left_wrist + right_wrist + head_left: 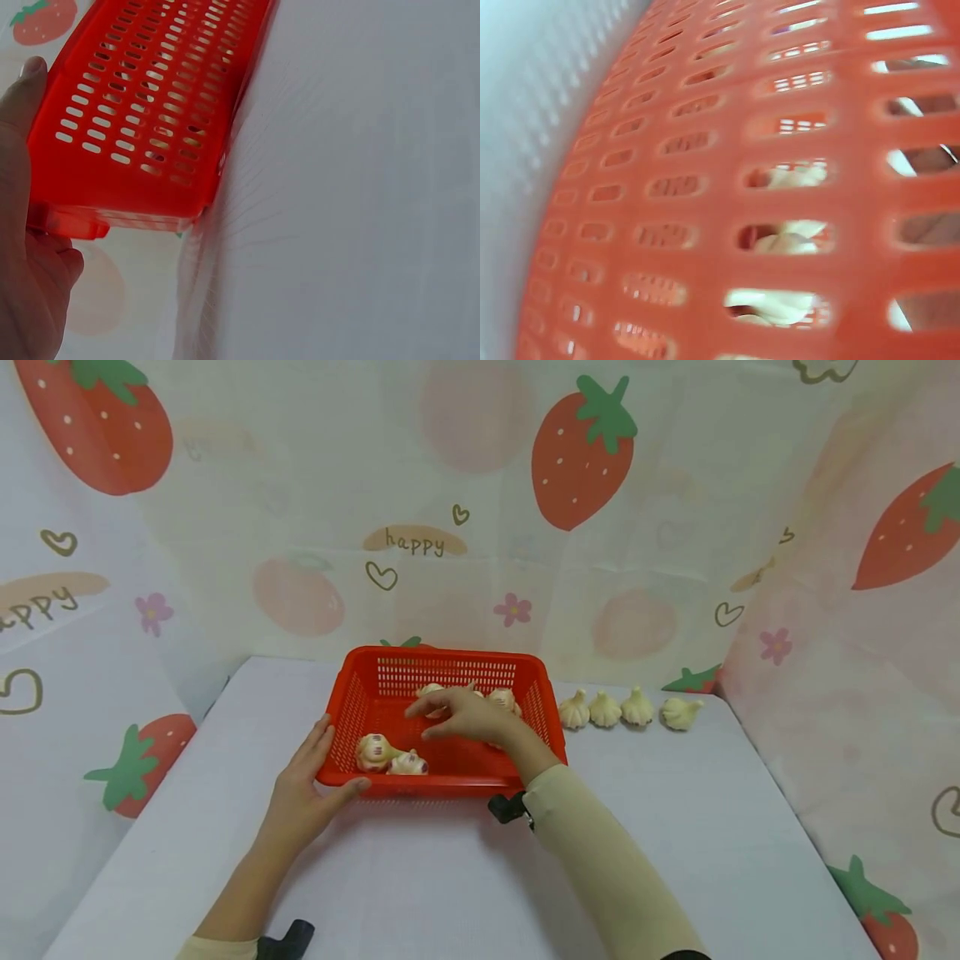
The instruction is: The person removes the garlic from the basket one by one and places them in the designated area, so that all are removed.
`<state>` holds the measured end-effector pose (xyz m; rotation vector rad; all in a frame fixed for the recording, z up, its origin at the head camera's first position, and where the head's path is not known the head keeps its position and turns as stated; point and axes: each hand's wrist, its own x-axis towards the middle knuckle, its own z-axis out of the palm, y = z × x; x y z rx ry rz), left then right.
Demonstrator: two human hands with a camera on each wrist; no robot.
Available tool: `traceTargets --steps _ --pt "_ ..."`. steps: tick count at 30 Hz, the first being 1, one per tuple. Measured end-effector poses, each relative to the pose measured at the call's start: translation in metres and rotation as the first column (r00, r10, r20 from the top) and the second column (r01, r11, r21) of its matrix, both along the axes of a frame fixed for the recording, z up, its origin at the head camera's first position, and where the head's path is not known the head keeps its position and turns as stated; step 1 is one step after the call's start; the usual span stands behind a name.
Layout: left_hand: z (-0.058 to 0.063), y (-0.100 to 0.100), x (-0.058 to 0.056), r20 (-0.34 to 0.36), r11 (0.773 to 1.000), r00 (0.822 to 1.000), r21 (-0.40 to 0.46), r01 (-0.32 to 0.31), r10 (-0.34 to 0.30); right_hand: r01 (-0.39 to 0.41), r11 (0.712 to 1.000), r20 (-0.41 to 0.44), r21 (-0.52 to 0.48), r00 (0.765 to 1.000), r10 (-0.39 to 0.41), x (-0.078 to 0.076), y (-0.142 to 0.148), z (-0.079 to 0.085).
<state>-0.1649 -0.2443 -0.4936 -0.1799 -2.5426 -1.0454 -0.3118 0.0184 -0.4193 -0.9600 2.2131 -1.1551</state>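
Observation:
A red plastic basket (450,786) with slotted walls stands on the table. My left hand (302,797) holds its near left corner, the thumb on the front rim and the fingers along the left side. Over the basket's middle hangs my right hand (468,717), fingers loosely bent, with nothing seen between them. Two garlic bulbs (377,752) lie inside at the front left. More garlic bulbs (504,700) sit towards the back right, partly hidden by the right hand and forearm. Through the slots in the right wrist view, pale garlic (776,306) shows.
To the right of the basket, three garlic bulbs (604,710) stand close together in a row. Another bulb (681,713) lies tilted a little farther right. A white cloth covers the table (675,827). Strawberry-printed fabric (465,585) hangs behind and at both sides.

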Motion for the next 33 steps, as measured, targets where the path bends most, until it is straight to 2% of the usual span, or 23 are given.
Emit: traceTargets --steps 9,16,24,33 --pt "0.002 -0.001 -0.001 0.011 1.000 1.000 0.024 -0.006 0.006 -0.029 0.997 0.055 0.073 0.998 0.025 -0.008 -0.003 -0.016" --pt "0.001 -0.002 -0.002 0.030 0.998 1.000 0.057 -0.007 0.005 -0.115 0.989 0.083 0.092 0.991 0.108 -0.014 -0.003 -0.025" --pt "-0.002 -0.002 -0.001 0.048 0.997 0.999 0.071 0.000 -0.003 -0.193 0.977 0.221 0.089 0.960 0.170 -0.015 -0.004 -0.037" --pt "0.001 0.000 0.000 0.039 0.998 0.999 0.067 -0.005 0.003 -0.238 0.954 0.139 0.183 0.967 0.215 -0.017 -0.003 -0.038"
